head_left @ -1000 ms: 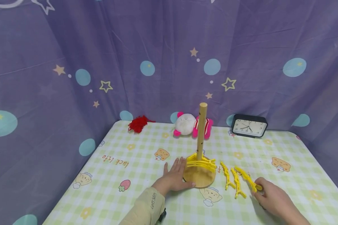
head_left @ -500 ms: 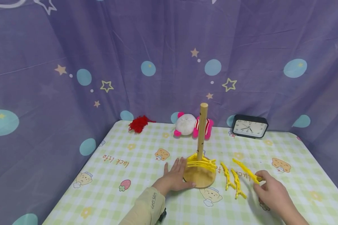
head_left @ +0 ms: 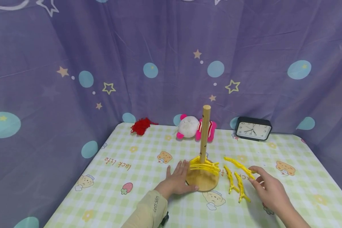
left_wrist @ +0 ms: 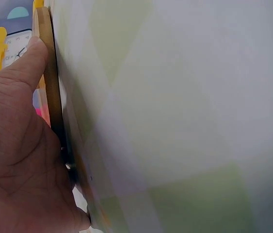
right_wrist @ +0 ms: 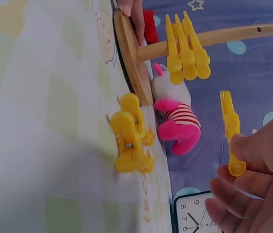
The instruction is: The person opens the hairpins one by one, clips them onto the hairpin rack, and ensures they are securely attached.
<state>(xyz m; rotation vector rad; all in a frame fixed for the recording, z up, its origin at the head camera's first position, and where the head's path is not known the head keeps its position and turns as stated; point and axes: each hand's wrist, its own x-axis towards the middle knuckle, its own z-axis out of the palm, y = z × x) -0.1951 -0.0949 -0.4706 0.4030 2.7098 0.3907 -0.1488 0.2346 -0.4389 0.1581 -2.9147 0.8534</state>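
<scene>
My right hand (head_left: pixel 272 190) pinches one end of a long, slightly curved yellow spring clip (head_left: pixel 237 164) between thumb and forefinger. In the right wrist view that clip (right_wrist: pixel 230 121) is up off the tablecloth. Two similar yellow clips (head_left: pixel 240 186) lie side by side on the cloth, just left of this hand. A wooden post (head_left: pixel 204 136) stands upright on a round wooden base (head_left: pixel 202 184). Several yellow clips (right_wrist: pixel 187 53) sit around the post's lower part. My left hand (head_left: pixel 176 181), fingers spread and straight, rests against the base's left side, its thumb at the front rim.
Along the table's back edge are a bundle of red yarn (head_left: pixel 141 126), a white and pink plush toy (head_left: pixel 188 127) behind the post, and a black desk clock (head_left: pixel 253 129). A purple curtain (head_left: pixel 171 44) hangs behind the checked tablecloth (head_left: pixel 108 196).
My right hand has lifted its clip away from the other two and moved it left and back, toward the post. My left hand has stayed at the base.
</scene>
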